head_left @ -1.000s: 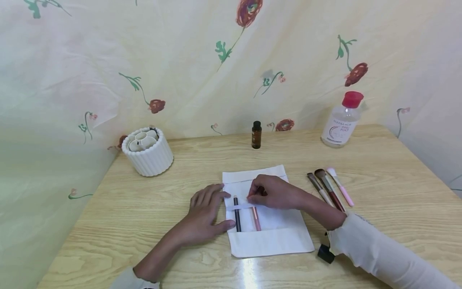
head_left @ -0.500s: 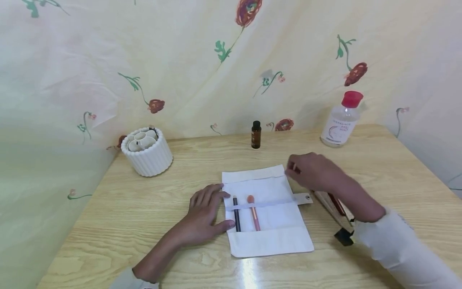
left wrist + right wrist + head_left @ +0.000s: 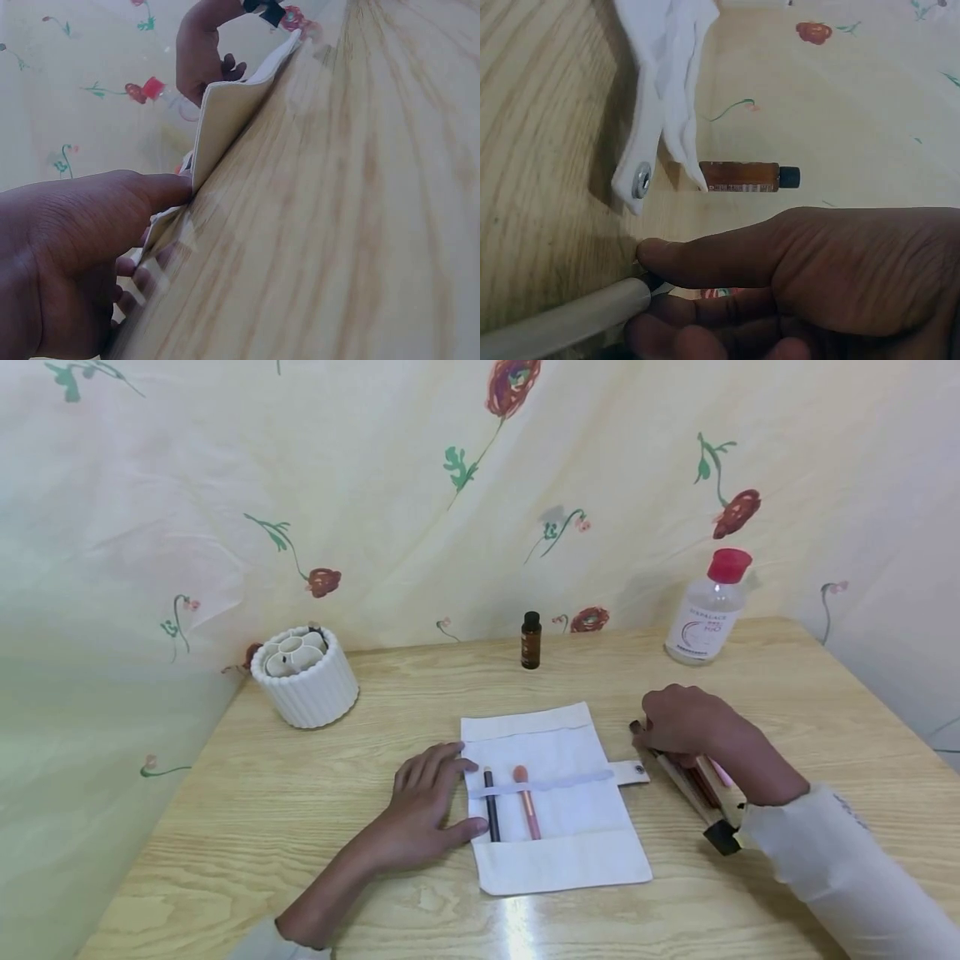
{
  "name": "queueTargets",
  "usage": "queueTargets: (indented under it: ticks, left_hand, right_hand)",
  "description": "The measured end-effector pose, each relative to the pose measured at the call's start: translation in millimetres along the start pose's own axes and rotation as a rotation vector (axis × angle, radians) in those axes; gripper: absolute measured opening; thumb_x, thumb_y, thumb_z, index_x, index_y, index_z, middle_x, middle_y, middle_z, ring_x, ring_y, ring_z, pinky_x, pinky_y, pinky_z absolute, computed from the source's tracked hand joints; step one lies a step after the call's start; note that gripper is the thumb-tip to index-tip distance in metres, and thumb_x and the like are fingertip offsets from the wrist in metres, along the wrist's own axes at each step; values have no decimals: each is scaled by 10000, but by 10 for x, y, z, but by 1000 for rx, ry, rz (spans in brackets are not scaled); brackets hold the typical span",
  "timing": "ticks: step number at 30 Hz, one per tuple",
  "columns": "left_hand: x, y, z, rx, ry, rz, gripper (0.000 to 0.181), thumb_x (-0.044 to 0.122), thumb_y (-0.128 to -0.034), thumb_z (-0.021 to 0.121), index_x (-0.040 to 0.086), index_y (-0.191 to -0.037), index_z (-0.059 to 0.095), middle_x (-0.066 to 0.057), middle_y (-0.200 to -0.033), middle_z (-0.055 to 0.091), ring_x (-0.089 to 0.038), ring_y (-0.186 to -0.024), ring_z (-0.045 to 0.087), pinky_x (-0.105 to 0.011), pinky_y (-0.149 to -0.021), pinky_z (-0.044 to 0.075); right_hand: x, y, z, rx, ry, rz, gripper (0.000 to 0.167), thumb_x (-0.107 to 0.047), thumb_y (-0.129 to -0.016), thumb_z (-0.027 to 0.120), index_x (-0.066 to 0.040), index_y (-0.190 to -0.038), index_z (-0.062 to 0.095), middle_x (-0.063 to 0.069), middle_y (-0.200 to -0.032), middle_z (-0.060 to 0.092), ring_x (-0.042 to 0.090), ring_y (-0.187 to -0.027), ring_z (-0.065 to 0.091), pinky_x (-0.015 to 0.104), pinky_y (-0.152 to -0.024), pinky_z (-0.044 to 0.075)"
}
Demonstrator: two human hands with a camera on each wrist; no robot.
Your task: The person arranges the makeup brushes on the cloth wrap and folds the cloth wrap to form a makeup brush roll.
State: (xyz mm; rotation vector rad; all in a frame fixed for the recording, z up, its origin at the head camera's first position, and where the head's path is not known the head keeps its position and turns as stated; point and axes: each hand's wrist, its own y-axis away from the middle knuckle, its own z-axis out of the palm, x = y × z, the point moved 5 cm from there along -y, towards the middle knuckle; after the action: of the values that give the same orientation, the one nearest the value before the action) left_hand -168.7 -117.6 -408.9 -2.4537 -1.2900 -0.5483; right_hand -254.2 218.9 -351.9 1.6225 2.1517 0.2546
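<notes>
My left hand rests on the table with fingers spread, thumb and fingertips touching the left edge of a white cloth brush roll. Tucked under the roll's elastic band are a black-handled makeup brush and a pink makeup brush with an orange-pink head. To the right of the roll, my right hand pinches a makeup brush with a pale handle near its dark ferrule, between thumb and fingers. A dark red brush and a pink-handled one lie beneath that hand, partly hidden.
A snap strap sticks out from the roll's right side. Behind stand a small brown bottle and a clear bottle with a red cap. A ribbed white holder is at the back left. Floral cloth hangs behind the table.
My right hand has let go of the pink brush in the roll, moved right, and come down onto the loose brushes. The left hand has stayed in place.
</notes>
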Motion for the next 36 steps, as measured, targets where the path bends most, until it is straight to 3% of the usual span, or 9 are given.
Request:
queueTargets:
  ticks: [5,9,13,17,20,26,36]
  left_hand:
    - [10,7,-10,-5,12,-4,677,563,-954,599,173,-1462,382,-78,-1631,172,-279,-1503,77,-544,-1141,29]
    - [3,8,-7,-4,4,-6,675,572,-952,595,175,-1457,390,-77,-1630,176,-274,-1502,80,-547,-1141,38]
    - [7,6,-9,-1,9,-1,673,568,-953,596,172,-1457,391,-82,-1629,180,-277,-1502,82,-548,-1140,37]
    - [10,4,-12,6,9,6,669,561,-956,596,166,-1457,391,-85,-1628,181,-281,-1503,83,-549,-1140,37]
    - [8,5,-13,10,6,6,665,557,-957,597,166,-1455,393,-84,-1628,181,-275,-1502,85,-546,-1141,37]
    - [14,6,-20,2,11,0,674,549,-951,612,174,-1462,381,-74,-1631,176,-265,-1501,86,-534,-1145,24]
    - [12,-1,-14,5,0,0,674,552,-948,613,173,-1458,387,-76,-1626,188,-264,-1499,95,-536,-1145,39]
  right_hand:
    - [-18,4,-97,38,-62,8,231,-267,-975,623,-44,-916,610,49,-673,608,174,-547,610,317,-515,474]
    - [-110,41,-275,206,-129,-34,293,-293,-1003,594,-9,-1073,603,59,-738,652,178,-581,619,332,-518,482]
    - [-223,71,-426,380,-271,-54,393,-340,-1016,594,-5,-1217,552,148,-952,696,200,-656,675,362,-526,531]
    - [-360,33,-473,469,-435,-116,495,-375,-1010,606,-24,-1339,492,173,-1040,702,237,-735,730,378,-589,570]
    - [-466,-66,-423,480,-541,-189,523,-356,-1005,620,-34,-1384,456,149,-999,713,233,-723,736,386,-651,593]
    - [-645,-276,-241,448,-680,-301,423,-227,-1009,632,-68,-1365,467,123,-989,708,218,-688,726,438,-655,597]
    - [-767,-448,27,330,-834,-355,398,-133,-1008,621,-79,-1367,459,165,-1028,697,289,-680,722,447,-632,595]
